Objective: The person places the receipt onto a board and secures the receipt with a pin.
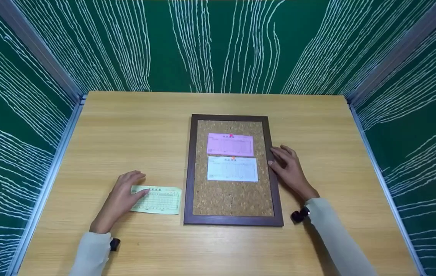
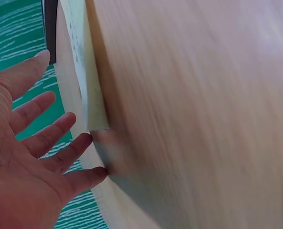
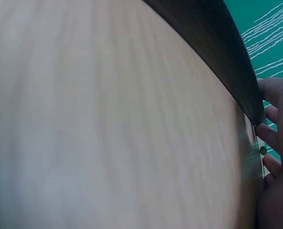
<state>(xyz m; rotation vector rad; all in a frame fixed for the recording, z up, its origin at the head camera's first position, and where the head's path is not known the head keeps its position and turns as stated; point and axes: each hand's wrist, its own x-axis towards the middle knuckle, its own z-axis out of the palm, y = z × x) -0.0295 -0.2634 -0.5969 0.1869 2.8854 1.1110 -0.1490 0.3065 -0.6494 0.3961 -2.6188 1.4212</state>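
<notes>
A framed cork board [image 1: 233, 199] lies on the table, its dark frame around bare cork. Pinned on it are a pink slip [image 1: 230, 145] and, just below, a white slip [image 1: 232, 169], each with a small red or orange pin at its top edge. My right hand [image 1: 289, 166] touches the board's right side with thumb and fingertips. Left of the board lies a green printed slip [image 1: 160, 201]; my left hand [image 1: 124, 191] is at its left end, thumb over it. In the left wrist view those fingers are spread, with fingertips near the green slip's edge [image 2: 91, 86].
The wooden table [image 1: 137, 130] is enclosed by green walls [image 1: 160, 46] with white wavy lines and grey corner posts. In the right wrist view a small round gold-brown thing [image 3: 263, 150] shows between the right fingers. Black wrist cameras [image 1: 300, 215] sit at both cuffs.
</notes>
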